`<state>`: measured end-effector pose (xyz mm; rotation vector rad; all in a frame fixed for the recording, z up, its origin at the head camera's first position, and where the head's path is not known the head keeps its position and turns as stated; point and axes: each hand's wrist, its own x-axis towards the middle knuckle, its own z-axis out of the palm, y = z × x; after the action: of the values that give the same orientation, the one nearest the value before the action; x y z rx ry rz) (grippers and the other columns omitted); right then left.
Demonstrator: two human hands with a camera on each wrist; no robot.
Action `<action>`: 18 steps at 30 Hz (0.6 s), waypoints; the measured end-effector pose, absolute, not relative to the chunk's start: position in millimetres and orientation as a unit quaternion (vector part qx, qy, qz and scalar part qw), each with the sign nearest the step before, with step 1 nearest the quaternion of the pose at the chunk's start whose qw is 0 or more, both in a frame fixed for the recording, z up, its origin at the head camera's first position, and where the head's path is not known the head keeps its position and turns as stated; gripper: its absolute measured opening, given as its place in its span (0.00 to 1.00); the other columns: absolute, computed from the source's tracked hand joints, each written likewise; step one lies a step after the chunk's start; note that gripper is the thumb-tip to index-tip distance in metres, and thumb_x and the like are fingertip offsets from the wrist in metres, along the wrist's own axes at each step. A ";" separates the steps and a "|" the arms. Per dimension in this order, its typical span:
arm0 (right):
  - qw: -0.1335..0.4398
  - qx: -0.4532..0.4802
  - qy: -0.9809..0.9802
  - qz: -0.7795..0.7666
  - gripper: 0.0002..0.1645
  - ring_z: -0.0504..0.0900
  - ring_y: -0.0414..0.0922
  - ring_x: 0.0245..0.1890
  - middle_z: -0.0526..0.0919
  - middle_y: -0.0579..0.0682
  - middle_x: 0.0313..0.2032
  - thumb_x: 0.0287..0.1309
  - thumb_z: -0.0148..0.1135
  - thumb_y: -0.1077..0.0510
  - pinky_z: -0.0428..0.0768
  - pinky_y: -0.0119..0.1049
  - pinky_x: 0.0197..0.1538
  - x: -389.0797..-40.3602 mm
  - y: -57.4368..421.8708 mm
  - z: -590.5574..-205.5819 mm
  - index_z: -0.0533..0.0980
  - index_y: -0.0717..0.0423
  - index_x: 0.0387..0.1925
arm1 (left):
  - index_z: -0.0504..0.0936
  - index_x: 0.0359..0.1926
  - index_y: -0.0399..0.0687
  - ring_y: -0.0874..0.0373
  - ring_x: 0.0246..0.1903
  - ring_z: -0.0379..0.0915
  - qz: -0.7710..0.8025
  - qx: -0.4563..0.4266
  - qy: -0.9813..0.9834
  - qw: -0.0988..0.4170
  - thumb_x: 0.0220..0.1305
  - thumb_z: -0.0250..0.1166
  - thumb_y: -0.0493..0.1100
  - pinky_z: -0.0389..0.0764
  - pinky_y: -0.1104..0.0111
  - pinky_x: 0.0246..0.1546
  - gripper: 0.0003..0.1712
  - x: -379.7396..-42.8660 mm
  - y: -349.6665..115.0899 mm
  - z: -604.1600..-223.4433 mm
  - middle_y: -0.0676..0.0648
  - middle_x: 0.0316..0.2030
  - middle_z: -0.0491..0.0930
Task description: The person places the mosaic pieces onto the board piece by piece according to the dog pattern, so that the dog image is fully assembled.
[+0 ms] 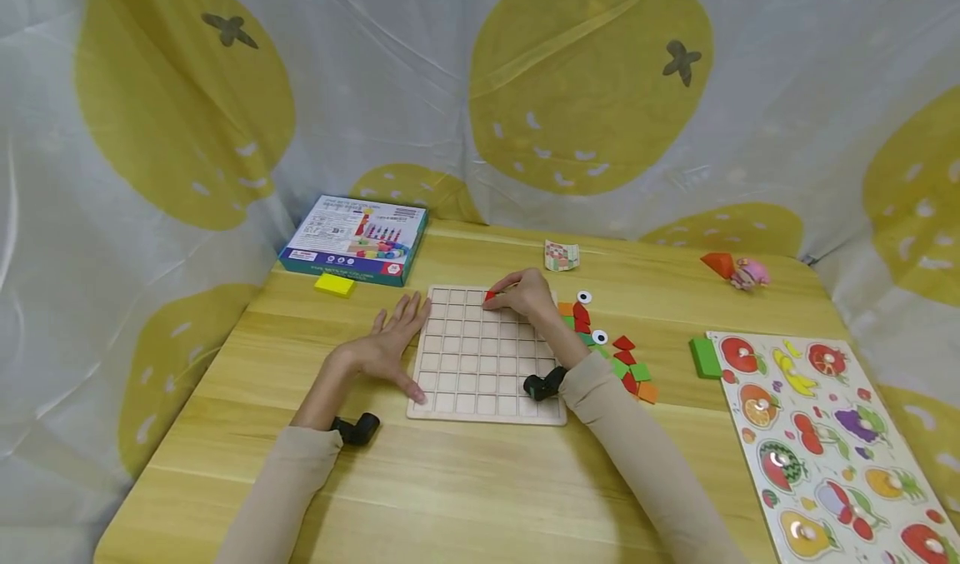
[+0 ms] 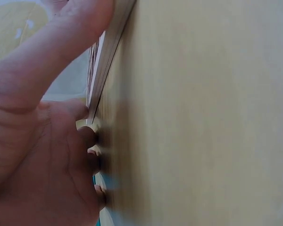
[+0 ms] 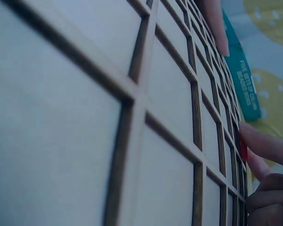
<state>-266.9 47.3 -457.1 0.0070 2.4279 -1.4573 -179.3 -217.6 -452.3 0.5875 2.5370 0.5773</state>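
Note:
A wooden grid board (image 1: 468, 362) with square cells lies flat on the table. My left hand (image 1: 381, 352) is spread along its left side, thumb on the near left corner and fingertips by the far left part. In the left wrist view, the thumb (image 2: 52, 52) lies against the board's edge (image 2: 106, 59). At the board's far row, my right hand (image 1: 529, 296) pinches a small red tile (image 1: 490, 296) between thumb and fingers. The right wrist view shows this red tile (image 3: 244, 149) at a far cell, partly hidden by the fingers. Whether it sits fully in the cell I cannot tell.
Several coloured tiles (image 1: 626, 357) and white discs (image 1: 599, 337) lie right of the board. A small pattern card (image 1: 562, 256) is behind it. A toy box (image 1: 352, 239) and yellow block (image 1: 334, 285) stand back left. At right are a fruit puzzle (image 1: 821, 431), green block (image 1: 704, 357) and pink figurine (image 1: 748, 274).

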 end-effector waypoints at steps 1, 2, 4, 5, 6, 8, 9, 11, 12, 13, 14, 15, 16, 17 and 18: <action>0.152 0.003 0.846 -0.511 0.17 0.70 0.44 0.30 0.82 0.49 0.34 0.36 0.81 0.56 0.68 0.32 0.30 -266.8 48.8 -457.4 0.86 0.55 0.33 | 0.27 0.76 0.45 0.39 0.74 0.14 0.210 0.215 0.924 0.235 0.29 0.80 0.67 0.25 0.38 0.71 0.87 -179.6 -217.3 -452.2 0.37 0.75 0.19; 0.152 0.002 0.843 -0.516 0.17 0.70 0.43 0.29 0.83 0.48 0.33 0.36 0.82 0.56 0.67 0.31 0.30 -266.7 50.2 -457.4 0.86 0.55 0.33 | 0.27 0.76 0.45 0.39 0.74 0.14 0.209 0.215 0.924 0.235 0.29 0.80 0.67 0.25 0.38 0.71 0.87 -179.8 -217.1 -452.2 0.37 0.75 0.19; 0.155 0.001 0.836 -0.527 0.17 0.66 0.42 0.26 0.83 0.48 0.32 0.36 0.82 0.57 0.65 0.32 0.28 -266.9 52.7 -458.0 0.87 0.54 0.33 | 0.28 0.76 0.45 0.39 0.74 0.14 0.210 0.214 0.924 0.236 0.29 0.80 0.67 0.25 0.38 0.71 0.87 -179.9 -217.0 -452.0 0.37 0.75 0.19; 0.159 -0.001 0.832 -0.532 0.17 0.65 0.41 0.25 0.83 0.49 0.32 0.36 0.81 0.58 0.64 0.31 0.28 -267.1 53.8 -458.4 0.87 0.54 0.34 | 0.28 0.76 0.45 0.39 0.74 0.14 0.209 0.214 0.924 0.237 0.29 0.80 0.67 0.25 0.37 0.71 0.87 -179.9 -217.3 -452.5 0.37 0.75 0.20; 0.161 -0.002 0.829 -0.536 0.17 0.64 0.41 0.24 0.83 0.49 0.31 0.36 0.81 0.59 0.63 0.31 0.27 -267.4 54.6 -458.5 0.87 0.54 0.34 | 0.28 0.76 0.45 0.39 0.74 0.14 0.209 0.213 0.924 0.238 0.29 0.80 0.67 0.25 0.38 0.71 0.87 -179.9 -217.3 -452.5 0.37 0.75 0.20; 0.166 0.000 0.828 -0.536 0.17 0.63 0.41 0.25 0.82 0.49 0.30 0.36 0.81 0.59 0.62 0.31 0.27 -268.3 55.5 -458.7 0.87 0.53 0.34 | 0.28 0.76 0.45 0.39 0.74 0.13 0.209 0.212 0.924 0.238 0.29 0.79 0.67 0.25 0.37 0.70 0.87 -179.9 -217.6 -452.8 0.37 0.75 0.20; 0.166 -0.001 0.828 -0.535 0.16 0.63 0.41 0.25 0.82 0.49 0.30 0.37 0.81 0.59 0.61 0.32 0.27 -268.7 55.4 -458.9 0.87 0.53 0.34 | 0.28 0.76 0.45 0.39 0.74 0.13 0.209 0.211 0.924 0.239 0.29 0.79 0.67 0.25 0.37 0.70 0.87 -179.8 -217.6 -452.5 0.37 0.75 0.19; 0.165 -0.001 0.832 -0.531 0.15 0.65 0.42 0.28 0.81 0.49 0.31 0.37 0.81 0.58 0.62 0.32 0.27 -269.6 54.8 -459.5 0.88 0.52 0.33 | 0.28 0.76 0.45 0.39 0.74 0.13 0.209 0.211 0.925 0.239 0.30 0.79 0.67 0.25 0.38 0.71 0.87 -180.0 -217.2 -452.0 0.37 0.75 0.20; 0.162 -0.003 0.834 -0.527 0.15 0.66 0.42 0.28 0.82 0.50 0.31 0.38 0.81 0.58 0.62 0.32 0.28 -270.0 54.5 -459.7 0.88 0.52 0.33 | 0.28 0.76 0.46 0.40 0.74 0.13 0.208 0.211 0.925 0.239 0.30 0.79 0.67 0.24 0.38 0.71 0.87 -180.0 -216.9 -451.3 0.37 0.75 0.20; 0.159 -0.006 0.837 -0.524 0.14 0.66 0.42 0.29 0.82 0.49 0.31 0.38 0.80 0.57 0.63 0.32 0.28 -270.4 54.2 -460.1 0.88 0.52 0.33 | 0.28 0.76 0.46 0.40 0.74 0.13 0.209 0.211 0.924 0.239 0.30 0.79 0.67 0.24 0.38 0.71 0.86 -180.1 -216.6 -451.0 0.37 0.75 0.20; 0.155 -0.008 0.838 -0.523 0.14 0.66 0.43 0.28 0.82 0.50 0.30 0.38 0.80 0.58 0.62 0.32 0.27 -270.7 53.7 -460.3 0.88 0.52 0.32 | 0.28 0.76 0.46 0.40 0.74 0.13 0.209 0.211 0.924 0.240 0.30 0.79 0.67 0.24 0.38 0.71 0.86 -180.1 -216.3 -450.4 0.38 0.75 0.20; 0.150 -0.014 0.842 -0.518 0.14 0.66 0.43 0.27 0.83 0.51 0.29 0.38 0.80 0.57 0.62 0.32 0.27 -271.0 53.5 -460.5 0.88 0.52 0.32 | 0.28 0.76 0.46 0.40 0.74 0.13 0.210 0.210 0.924 0.241 0.30 0.79 0.67 0.24 0.38 0.71 0.86 -180.2 -216.1 -450.2 0.38 0.75 0.20; 0.147 -0.021 0.845 -0.514 0.13 0.66 0.42 0.26 0.83 0.50 0.29 0.38 0.80 0.58 0.62 0.31 0.26 -271.3 53.2 -460.7 0.88 0.52 0.32 | 0.28 0.76 0.46 0.40 0.74 0.13 0.210 0.210 0.924 0.241 0.30 0.79 0.67 0.24 0.38 0.71 0.86 -180.2 -216.1 -450.1 0.38 0.75 0.20; 0.142 -0.030 0.848 -0.509 0.13 0.66 0.42 0.25 0.84 0.51 0.28 0.39 0.80 0.58 0.62 0.31 0.26 -271.5 52.9 -460.9 0.88 0.52 0.32 | 0.28 0.76 0.46 0.40 0.74 0.13 0.210 0.210 0.924 0.242 0.30 0.79 0.67 0.24 0.38 0.71 0.86 -180.2 -216.1 -450.0 0.38 0.75 0.20; 0.139 -0.038 0.851 -0.506 0.13 0.65 0.42 0.24 0.84 0.52 0.28 0.39 0.80 0.58 0.62 0.31 0.25 -271.5 52.8 -461.0 0.88 0.53 0.32 | 0.28 0.76 0.46 0.40 0.74 0.13 0.210 0.209 0.924 0.242 0.29 0.79 0.67 0.24 0.38 0.71 0.87 -180.1 -216.2 -449.9 0.38 0.75 0.19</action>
<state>-271.5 52.8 -461.0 -0.1092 2.4591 -1.4625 -180.1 -216.2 -449.9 0.5725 2.5246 0.5747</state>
